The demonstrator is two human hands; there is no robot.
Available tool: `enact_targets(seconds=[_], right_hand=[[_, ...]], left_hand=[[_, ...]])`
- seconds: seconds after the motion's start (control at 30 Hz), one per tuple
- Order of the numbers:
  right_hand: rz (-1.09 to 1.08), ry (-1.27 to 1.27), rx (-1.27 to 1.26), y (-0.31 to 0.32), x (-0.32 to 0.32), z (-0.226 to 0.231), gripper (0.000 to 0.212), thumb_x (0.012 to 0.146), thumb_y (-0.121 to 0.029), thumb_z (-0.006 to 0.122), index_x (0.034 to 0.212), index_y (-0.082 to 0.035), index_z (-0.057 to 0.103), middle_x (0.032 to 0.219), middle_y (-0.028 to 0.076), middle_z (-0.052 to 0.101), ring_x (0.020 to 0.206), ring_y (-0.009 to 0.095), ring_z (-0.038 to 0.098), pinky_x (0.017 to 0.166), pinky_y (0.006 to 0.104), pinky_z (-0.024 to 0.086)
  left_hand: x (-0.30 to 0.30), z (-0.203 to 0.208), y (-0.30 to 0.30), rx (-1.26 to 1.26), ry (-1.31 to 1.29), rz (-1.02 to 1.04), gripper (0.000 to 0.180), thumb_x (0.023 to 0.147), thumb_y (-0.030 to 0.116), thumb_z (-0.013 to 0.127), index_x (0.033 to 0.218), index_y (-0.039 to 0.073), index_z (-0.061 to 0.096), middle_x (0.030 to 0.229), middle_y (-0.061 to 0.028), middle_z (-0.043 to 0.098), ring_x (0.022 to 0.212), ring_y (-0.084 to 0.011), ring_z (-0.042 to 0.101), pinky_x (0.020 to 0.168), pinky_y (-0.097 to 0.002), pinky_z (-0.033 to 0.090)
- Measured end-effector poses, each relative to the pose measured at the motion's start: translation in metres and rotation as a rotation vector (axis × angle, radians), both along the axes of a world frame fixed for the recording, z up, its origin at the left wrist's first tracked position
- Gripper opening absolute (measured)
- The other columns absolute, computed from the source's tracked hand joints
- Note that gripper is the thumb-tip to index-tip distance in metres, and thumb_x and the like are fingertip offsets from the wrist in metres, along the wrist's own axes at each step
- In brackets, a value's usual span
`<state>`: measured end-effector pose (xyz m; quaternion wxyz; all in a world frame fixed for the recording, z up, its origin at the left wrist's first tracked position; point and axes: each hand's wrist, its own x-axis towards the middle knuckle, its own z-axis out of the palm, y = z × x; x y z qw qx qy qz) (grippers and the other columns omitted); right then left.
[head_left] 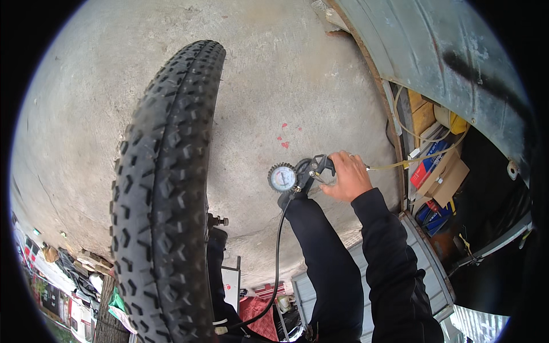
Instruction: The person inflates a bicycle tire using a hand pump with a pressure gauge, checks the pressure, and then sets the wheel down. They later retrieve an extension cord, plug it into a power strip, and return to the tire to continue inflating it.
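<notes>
My right hand [347,178] is closed around the handle of a tire inflator gun [313,170], which has a round dial gauge [282,178] at its left end. From the gun a thin black hose [278,246] curves down to the lower edge, ending near the wheel at a small pale fitting [221,330]. A thin yellowish air line [389,166] leads off to the right behind my hand. On the left stands a wide, knobbly black tire [166,183], upright, with an axle bolt [218,221] sticking out of its right side. No part of my left hand shows.
Concrete floor [269,86] spreads beneath. At right, under a bent metal sheet [452,51], sit a cardboard box [443,177] and several tools. A grey metal panel [366,280] lies beyond my leg [329,257]. Clutter, including a red bag [257,314], fills the lower edge.
</notes>
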<state>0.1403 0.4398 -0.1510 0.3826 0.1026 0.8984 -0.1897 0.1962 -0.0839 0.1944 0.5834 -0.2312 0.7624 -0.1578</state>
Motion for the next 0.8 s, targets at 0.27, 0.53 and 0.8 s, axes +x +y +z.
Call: enact_targets(seconds=[0.27,0.53,0.8], right_hand=[[-0.057,-0.042,-0.024,0.004,0.009,-0.012,0.049,0.079,-0.024,0.082,0.117,-0.003,0.061,0.108,0.016,0.063,0.107,0.037,0.061,0.096,0.0463,0.045],[-0.073,-0.021,-0.037,0.011,0.014,-0.011,0.049,0.081,-0.023,0.082,0.120,-0.001,0.061,0.107,0.016,0.063,0.104,0.038,0.060,0.093,0.0462,0.047],[-0.023,-0.188,0.030,0.006,0.010,-0.034,0.074,0.069,-0.050,0.089,0.119,-0.002,0.065,0.111,0.016,0.066,0.106,0.035,0.062,0.100,0.0451,0.045]], left_hand=[[-0.042,-0.057,0.050,0.721,0.471,-0.100,0.039,0.097,0.035,0.058,0.129,0.013,0.063,0.129,-0.0091,0.061,0.115,-0.0225,0.059,0.099,-0.0376,0.049],[-0.048,-0.073,0.061,0.837,0.483,-0.133,0.028,0.094,0.024,0.062,0.117,0.010,0.067,0.118,-0.0111,0.063,0.104,-0.0244,0.062,0.090,-0.0386,0.052],[-0.062,-0.054,0.041,0.938,0.264,-0.157,0.016,0.092,0.014,0.066,0.106,0.006,0.071,0.107,-0.0132,0.065,0.094,-0.0264,0.065,0.081,-0.0397,0.055]])
